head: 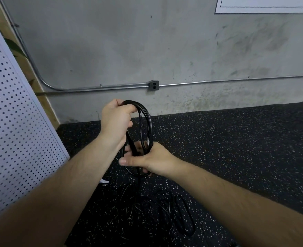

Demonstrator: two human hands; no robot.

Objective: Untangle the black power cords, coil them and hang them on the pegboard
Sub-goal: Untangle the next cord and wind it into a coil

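Note:
A black power cord [145, 120] is looped into a tall coil between my two hands. My left hand [116, 120] grips the top of the coil with curled fingers. My right hand [147, 160] holds the lower end, its fingers wrapped round the strands and the thumb stretched out to the left. A strand drops from the coil to a tangle of black cords [157, 209] lying on the floor below. The white pegboard [13, 132] stands at the left, leaning, with nothing seen hanging on it.
The floor [245, 148] is black rubber with light speckles. A grey concrete wall [165, 50] rises behind, carrying a metal conduit [102, 86] and an outlet box [153, 85]. A wooden frame [45, 102] borders the pegboard.

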